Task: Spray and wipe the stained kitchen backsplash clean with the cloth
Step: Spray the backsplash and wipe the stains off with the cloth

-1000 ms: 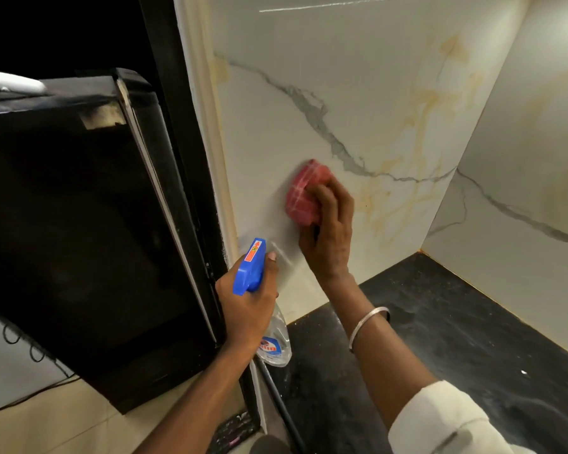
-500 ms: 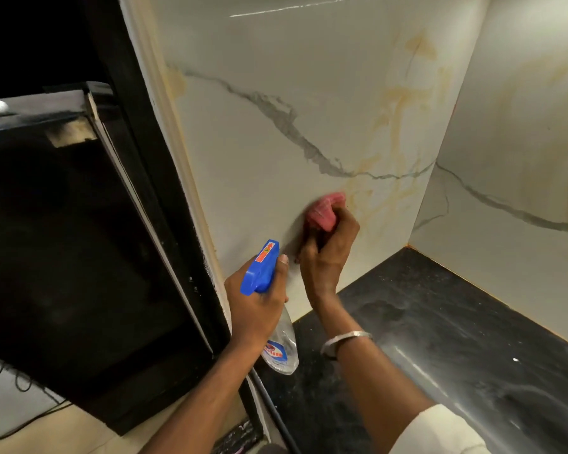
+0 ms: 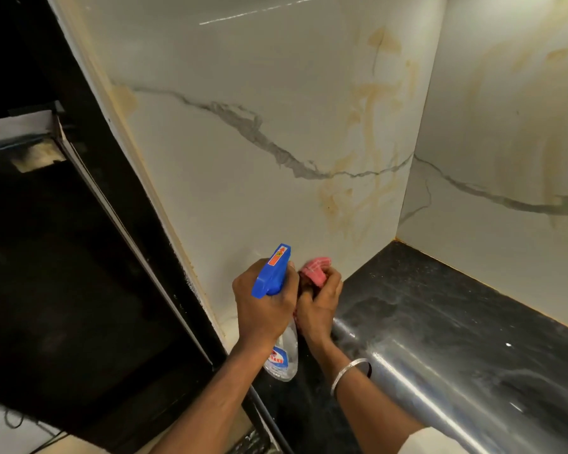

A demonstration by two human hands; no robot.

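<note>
Wipe in progress, nowhere near done by my read. Right hand [image 3: 320,298] is closed around a bunched pink cloth [image 3: 316,268], pressing it on the backsplash [image 3: 243,198] low down, just above where the wall meets the back edge of the black tabletop [image 3: 456,322] at its left end. Left hand [image 3: 264,306] is wrapped around the neck of the spray bottle [image 3: 277,317], blue trigger head [image 3: 273,271] pointing up toward the wall, clear body hanging below the fist; can't tell if a finger is on the trigger. The two hands are touching or nearly so, bottle just left of the cloth. Lower-left stretch of the wall panel near the cloth looks plain, no obvious yellow marks, so that zone reads as handled or was never dirty; can't tell which. Big yellow-brown streaks [image 3: 368,165] are on the right half of the same panel, running from high up down toward the corner, well above and right of the cloth. Another yellow patch [image 3: 123,98] sits at the panel's upper-left edge. The adjoining side wall [image 3: 505,126] past the corner shows faint yellowish streaks too. Grey veins look like the marble pattern, not dirt. No visible wet film or drips on the stained area, so I'd guess it needs spraying first, then wiping. Most of the job is left.
</note>
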